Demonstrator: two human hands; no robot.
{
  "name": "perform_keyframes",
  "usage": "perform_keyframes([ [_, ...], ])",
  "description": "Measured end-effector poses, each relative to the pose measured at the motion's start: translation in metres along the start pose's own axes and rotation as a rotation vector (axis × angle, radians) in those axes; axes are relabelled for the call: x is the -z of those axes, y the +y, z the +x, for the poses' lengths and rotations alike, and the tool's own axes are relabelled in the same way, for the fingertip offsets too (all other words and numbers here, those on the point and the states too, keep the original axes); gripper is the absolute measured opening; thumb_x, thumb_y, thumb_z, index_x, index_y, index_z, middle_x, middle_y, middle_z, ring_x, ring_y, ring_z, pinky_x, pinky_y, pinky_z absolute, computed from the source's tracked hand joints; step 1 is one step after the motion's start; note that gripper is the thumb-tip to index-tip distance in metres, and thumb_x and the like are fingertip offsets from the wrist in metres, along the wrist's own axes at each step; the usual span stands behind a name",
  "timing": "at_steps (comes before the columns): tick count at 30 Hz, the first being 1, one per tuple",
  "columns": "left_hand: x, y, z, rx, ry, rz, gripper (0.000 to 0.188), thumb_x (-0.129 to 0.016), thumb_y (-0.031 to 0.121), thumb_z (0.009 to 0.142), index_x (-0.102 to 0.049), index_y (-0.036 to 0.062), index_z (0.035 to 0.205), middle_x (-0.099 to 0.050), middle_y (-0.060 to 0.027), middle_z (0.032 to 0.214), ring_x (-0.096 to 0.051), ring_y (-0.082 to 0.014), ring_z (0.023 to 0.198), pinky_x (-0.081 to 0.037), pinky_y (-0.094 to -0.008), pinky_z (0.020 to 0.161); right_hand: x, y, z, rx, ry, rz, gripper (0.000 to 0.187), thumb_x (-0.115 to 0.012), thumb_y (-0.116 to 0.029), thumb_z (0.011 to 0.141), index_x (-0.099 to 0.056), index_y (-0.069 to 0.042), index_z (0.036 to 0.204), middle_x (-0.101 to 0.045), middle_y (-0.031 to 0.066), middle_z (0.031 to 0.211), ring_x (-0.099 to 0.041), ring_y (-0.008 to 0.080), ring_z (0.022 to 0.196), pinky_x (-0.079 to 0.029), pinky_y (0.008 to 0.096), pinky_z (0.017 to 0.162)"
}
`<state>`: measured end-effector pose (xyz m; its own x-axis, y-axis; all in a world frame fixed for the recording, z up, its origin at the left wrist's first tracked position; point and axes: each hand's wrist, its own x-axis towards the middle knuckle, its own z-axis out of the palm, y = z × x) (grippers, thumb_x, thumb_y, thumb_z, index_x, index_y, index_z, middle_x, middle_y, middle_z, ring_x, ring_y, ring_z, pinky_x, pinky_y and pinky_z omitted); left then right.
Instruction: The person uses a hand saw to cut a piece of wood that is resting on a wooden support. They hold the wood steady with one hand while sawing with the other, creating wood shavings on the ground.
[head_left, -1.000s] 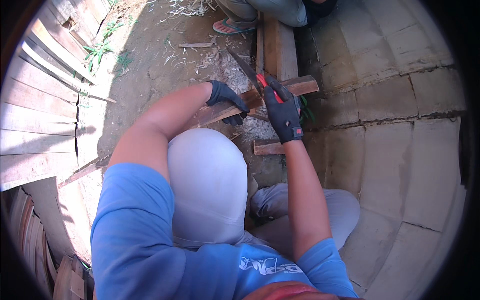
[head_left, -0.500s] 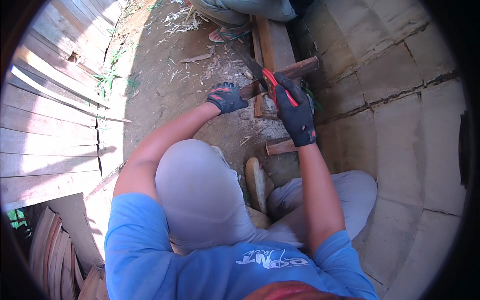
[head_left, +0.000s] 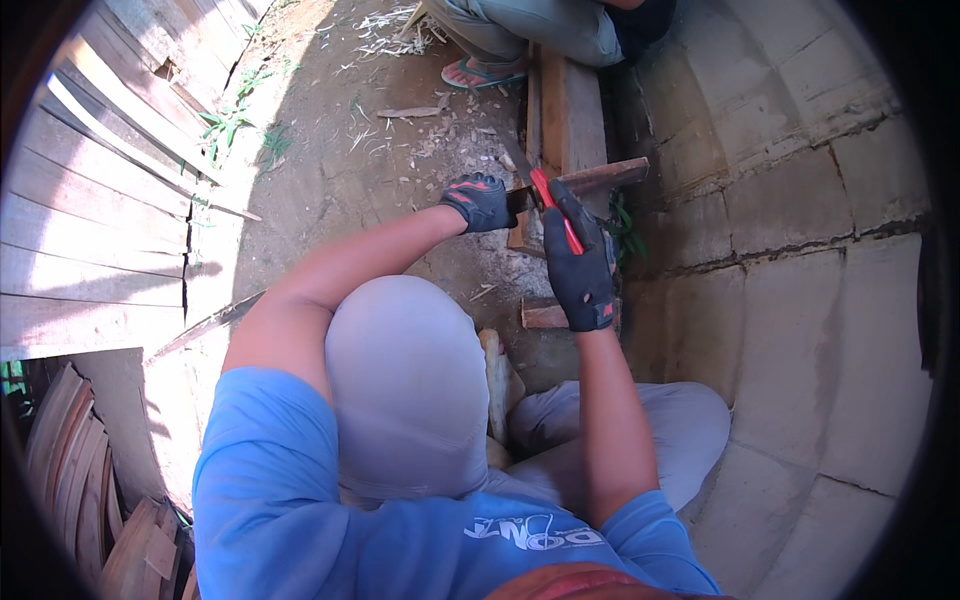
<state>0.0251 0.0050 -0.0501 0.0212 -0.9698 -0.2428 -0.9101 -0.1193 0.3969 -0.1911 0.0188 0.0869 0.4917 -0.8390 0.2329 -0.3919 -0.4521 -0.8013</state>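
Both my hands wear dark gloves with red marks. My left hand (head_left: 478, 203) is closed around the left end of a reddish-brown wooden piece (head_left: 612, 176), which lies crosswise over the near part of a wooden beam. In my right hand (head_left: 580, 268) is a handsaw (head_left: 541, 187), gripped by its red handle. Its dark blade points away from me and slants left, meeting the wooden piece close to the right side of my left hand. The blade hides part of the wood, so the depth of any cut cannot be seen.
The beam (head_left: 580, 115) runs away toward a crouching person (head_left: 525, 28) in sandals. A short wood block (head_left: 543, 314) lies nearer me. A block wall (head_left: 790, 200) rises on the right, a plank wall (head_left: 90, 240) on the left. Wood shavings (head_left: 400, 35) litter the ground.
My right hand has drawn the saw slightly back toward me, and its blade now looks narrower. My left hand keeps its hold on the wooden piece. The whole view has shifted a little.
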Motion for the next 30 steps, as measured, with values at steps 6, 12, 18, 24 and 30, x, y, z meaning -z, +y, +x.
perform_keyframes([
  [6, -0.001, 0.006, -0.002, 0.038, 0.046, -0.022, 0.049, -0.067, 0.054, 0.092, -0.078, 0.0130, 0.116, -0.076, -0.0227, 0.112, -0.074, -0.0420, 0.103, -0.059, -0.0521, 0.087, 0.003, -0.001, -0.002, -0.026, 0.023, -0.027, 0.038, -0.063, -0.023, 0.106, -0.071, -0.005, 0.139, -0.075, 0.0197, 0.130, -0.072, 0.0301, 0.121, -0.054, 0.0404, 0.104],
  [12, -0.009, 0.021, -0.018, 0.070, 0.308, -0.028, 0.052, -0.068, 0.051, 0.091, -0.077, 0.0027, 0.107, -0.075, -0.0277, 0.110, -0.074, -0.0427, 0.103, -0.060, -0.0524, 0.088, 0.008, -0.001, -0.014, -0.051, -0.003, -0.088, 0.039, -0.063, -0.024, 0.106, -0.069, -0.011, 0.142, -0.074, 0.0223, 0.129, -0.070, 0.0355, 0.125, -0.054, 0.0425, 0.103],
  [18, -0.007, 0.027, -0.021, 0.080, 0.286, -0.037, 0.035, -0.068, 0.032, 0.086, -0.079, 0.0037, 0.103, -0.077, -0.0232, 0.106, -0.076, -0.0392, 0.099, -0.061, -0.0508, 0.086, 0.009, -0.007, -0.020, -0.033, 0.004, -0.119, 0.038, -0.064, -0.024, 0.105, -0.071, -0.011, 0.140, -0.074, 0.0207, 0.130, -0.070, 0.0348, 0.124, -0.054, 0.0424, 0.102],
  [24, -0.009, 0.027, -0.025, 0.049, 0.331, -0.017, 0.029, -0.064, 0.026, 0.089, -0.079, 0.0053, 0.102, -0.078, -0.0194, 0.105, -0.077, -0.0366, 0.098, -0.061, -0.0496, 0.083, 0.014, -0.014, -0.030, -0.076, 0.014, -0.152, 0.037, -0.064, -0.023, 0.105, -0.071, -0.012, 0.140, -0.075, 0.0187, 0.130, -0.070, 0.0351, 0.126, -0.053, 0.0431, 0.105],
  [30, -0.017, 0.028, -0.027, 0.003, 0.369, -0.003, 0.027, -0.063, 0.024, 0.089, -0.078, 0.0042, 0.099, -0.077, -0.0210, 0.100, -0.077, -0.0373, 0.094, -0.060, -0.0504, 0.081, 0.040, -0.027, -0.055, -0.118, -0.060, -0.164, 0.037, -0.064, -0.023, 0.106, -0.071, -0.012, 0.140, -0.074, 0.0175, 0.134, -0.069, 0.0333, 0.129, -0.052, 0.0424, 0.108],
])
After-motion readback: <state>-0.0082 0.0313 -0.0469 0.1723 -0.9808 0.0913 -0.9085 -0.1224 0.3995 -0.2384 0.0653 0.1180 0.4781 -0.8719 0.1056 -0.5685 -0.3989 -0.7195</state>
